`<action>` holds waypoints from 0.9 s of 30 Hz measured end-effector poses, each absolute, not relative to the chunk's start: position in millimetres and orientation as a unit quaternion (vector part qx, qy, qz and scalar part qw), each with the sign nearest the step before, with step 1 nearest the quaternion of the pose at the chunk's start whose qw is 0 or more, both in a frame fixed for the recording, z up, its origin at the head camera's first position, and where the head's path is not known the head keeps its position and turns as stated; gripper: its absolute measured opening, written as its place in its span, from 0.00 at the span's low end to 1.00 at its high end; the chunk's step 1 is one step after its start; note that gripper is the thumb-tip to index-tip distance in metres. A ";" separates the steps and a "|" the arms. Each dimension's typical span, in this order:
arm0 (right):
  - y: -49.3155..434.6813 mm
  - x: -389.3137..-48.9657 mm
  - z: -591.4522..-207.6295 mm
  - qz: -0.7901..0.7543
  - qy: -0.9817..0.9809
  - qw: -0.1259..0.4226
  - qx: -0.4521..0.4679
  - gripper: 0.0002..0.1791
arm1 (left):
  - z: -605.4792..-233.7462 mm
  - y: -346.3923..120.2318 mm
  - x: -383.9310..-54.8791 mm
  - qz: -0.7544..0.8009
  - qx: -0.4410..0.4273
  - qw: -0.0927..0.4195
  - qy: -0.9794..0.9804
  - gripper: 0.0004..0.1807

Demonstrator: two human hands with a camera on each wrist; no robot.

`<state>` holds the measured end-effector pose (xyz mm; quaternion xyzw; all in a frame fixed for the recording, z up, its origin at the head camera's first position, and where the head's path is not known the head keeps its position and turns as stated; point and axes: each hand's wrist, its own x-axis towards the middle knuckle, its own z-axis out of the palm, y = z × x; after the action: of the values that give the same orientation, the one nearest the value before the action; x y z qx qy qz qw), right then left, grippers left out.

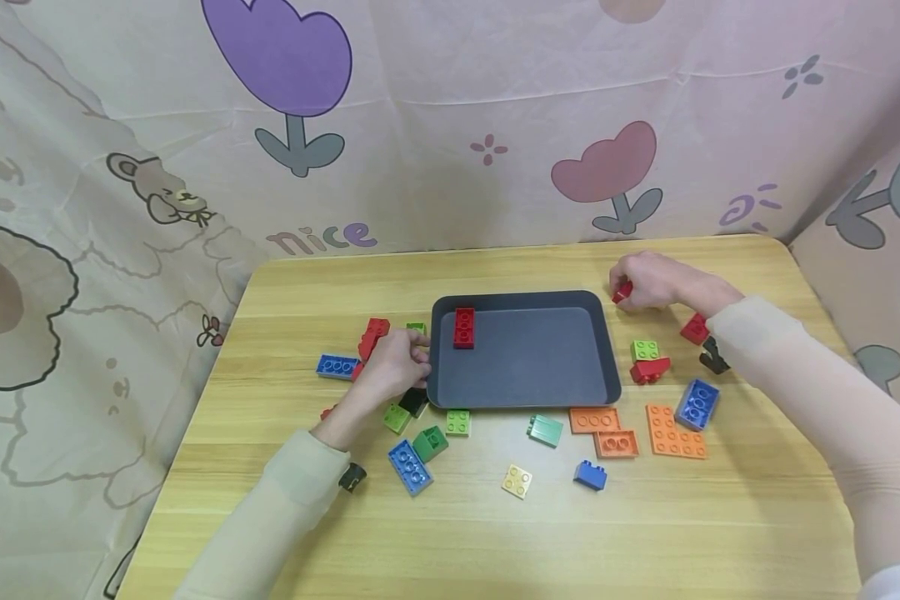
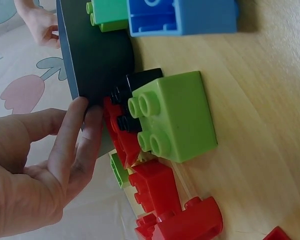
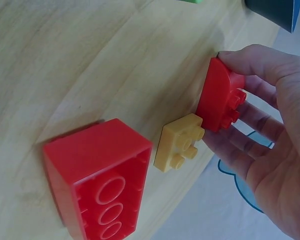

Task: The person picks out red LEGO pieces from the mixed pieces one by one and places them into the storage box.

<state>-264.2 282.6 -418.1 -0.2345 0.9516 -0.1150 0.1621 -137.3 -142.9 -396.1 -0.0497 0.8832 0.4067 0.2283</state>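
In the head view my left hand (image 1: 399,364) is at the left end of the dark grey tray (image 1: 525,399). Its fairly straight fingers touch the tray's outer wall, as the left wrist view also shows. A red brick (image 1: 463,328) lies studs down inside the tray. Beyond the tray's right end, my right hand (image 1: 648,280) pinches a red curved brick (image 3: 221,95) between thumb and fingers, at the tabletop. Beside that brick is a yellow brick (image 3: 179,142), with a larger red brick (image 3: 97,175) nearer the right wrist camera.
Around my left hand lie a lime brick (image 2: 177,117), a black brick (image 1: 413,402), red bricks (image 2: 157,185) and a blue brick (image 1: 337,367). Orange plates (image 1: 675,433), a blue brick (image 1: 697,404) and a green brick (image 1: 545,430) lie in front and right. A printed cloth (image 1: 435,183) hangs behind the table.
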 end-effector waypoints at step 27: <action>280.7 -266.5 -407.5 -0.097 0.956 0.139 -0.239 0.08 | -397.4 -143.9 -136.1 0.413 -0.042 0.218 0.883 0.25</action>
<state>-266.5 280.7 -407.5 -0.2390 0.9561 -0.0974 0.1388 -136.1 -143.9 -397.4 -0.0417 0.8831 0.4133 0.2181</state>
